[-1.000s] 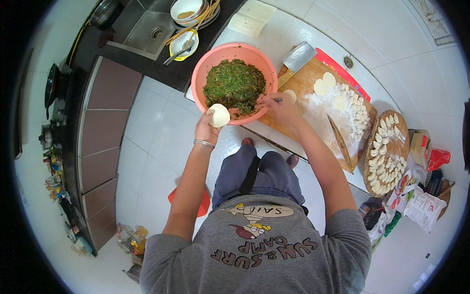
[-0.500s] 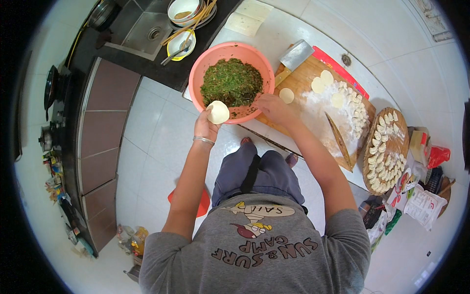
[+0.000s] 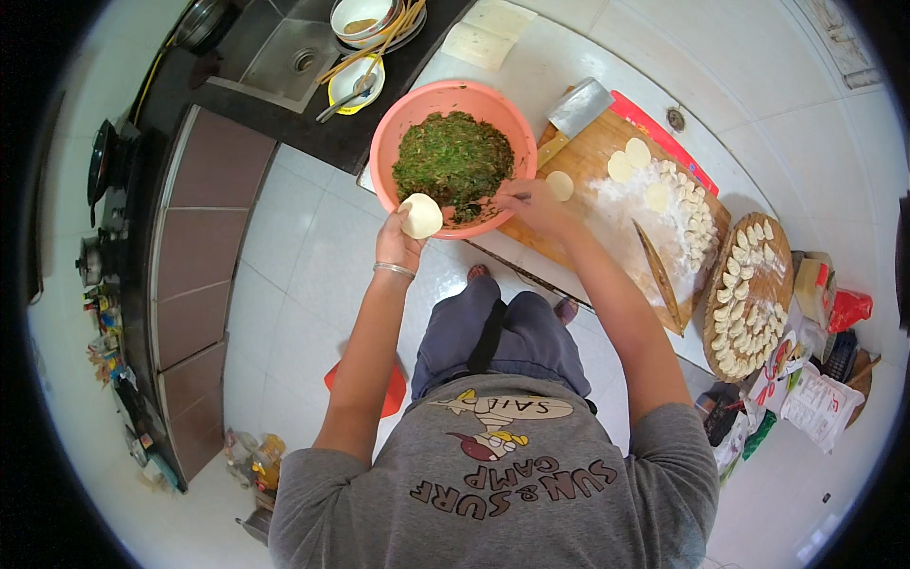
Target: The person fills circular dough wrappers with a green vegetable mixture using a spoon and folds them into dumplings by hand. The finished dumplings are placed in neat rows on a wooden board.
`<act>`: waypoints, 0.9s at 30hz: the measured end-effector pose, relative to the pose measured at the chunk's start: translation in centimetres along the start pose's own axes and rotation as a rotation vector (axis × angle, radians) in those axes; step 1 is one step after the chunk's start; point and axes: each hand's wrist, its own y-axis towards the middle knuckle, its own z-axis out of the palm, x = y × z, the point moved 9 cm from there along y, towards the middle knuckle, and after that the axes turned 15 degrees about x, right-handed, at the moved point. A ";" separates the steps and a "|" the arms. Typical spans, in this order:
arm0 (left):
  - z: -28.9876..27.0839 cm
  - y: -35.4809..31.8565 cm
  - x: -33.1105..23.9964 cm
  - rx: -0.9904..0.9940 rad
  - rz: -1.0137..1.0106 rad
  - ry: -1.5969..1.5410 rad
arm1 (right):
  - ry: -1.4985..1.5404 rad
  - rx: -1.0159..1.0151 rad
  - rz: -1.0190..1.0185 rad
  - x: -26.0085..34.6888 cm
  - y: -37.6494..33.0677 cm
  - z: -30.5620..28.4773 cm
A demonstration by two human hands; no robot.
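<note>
My left hand grips a round, pale dumpling wrapper at the near left rim of a pink basin. Chopped green filling is heaped inside the basin. At the basin's right rim, my right hand is closed around a thin, dark utensil whose kind I cannot make out; its tip points at the filling. Beside that hand, a loose wrapper lies on the wooden board. The wrapper in my left hand looks bare.
A cleaver rests on the board's far edge. A tapered rolling pin lies near floury dumplings. Right of it stands a round tray of dumplings. Bowls with chopsticks sit beside the sink.
My right hand has shifted slightly right and turned, so the thin utensil in it now shows. The left hand keeps the wrapper in nearly the same place.
</note>
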 end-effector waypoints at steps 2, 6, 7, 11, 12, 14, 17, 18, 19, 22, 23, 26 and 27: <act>-0.3 0.0 -0.5 -0.010 0.015 0.016 | 0.211 -0.069 0.073 -0.9 -0.1 -0.6; -1.0 0.2 -1.1 -0.041 0.034 0.001 | 0.430 -0.156 0.182 -2.4 -1.0 -2.3; -1.0 0.4 -1.3 -0.033 0.039 0.001 | 0.459 -0.158 0.176 -2.7 -1.1 -2.6; -0.7 0.7 -1.5 -0.033 0.047 -0.003 | 0.322 -0.134 0.166 -1.2 -1.2 -3.2; -0.8 0.8 -1.4 -0.031 0.049 -0.007 | 0.226 -0.121 0.166 -0.3 -1.1 -3.2; -1.0 1.0 -1.3 -0.026 0.054 -0.018 | 0.181 -0.157 0.012 0.6 -0.5 -2.6; -1.0 0.8 -1.2 -0.027 0.044 -0.027 | -0.062 -0.146 -0.122 2.8 0.1 -1.2; -1.1 0.8 -1.1 -0.028 0.040 -0.027 | -0.175 -0.132 -0.152 3.7 0.2 -0.6; -1.2 0.8 -1.1 -0.029 0.037 -0.027 | -0.230 -0.135 -0.186 3.9 0.4 0.0; -1.2 0.5 -1.2 -0.038 0.039 -0.017 | -0.351 -0.089 -0.233 4.3 0.6 1.7; -1.2 0.4 -1.2 -0.041 0.041 -0.012 | -0.360 -0.039 -0.215 4.1 0.7 2.1; -1.8 0.3 -1.0 -0.030 0.053 -0.021 | -0.298 0.042 -0.195 4.7 0.6 2.2; -1.8 0.3 -1.0 -0.033 0.050 -0.017 | -0.262 0.054 -0.195 4.8 0.5 2.0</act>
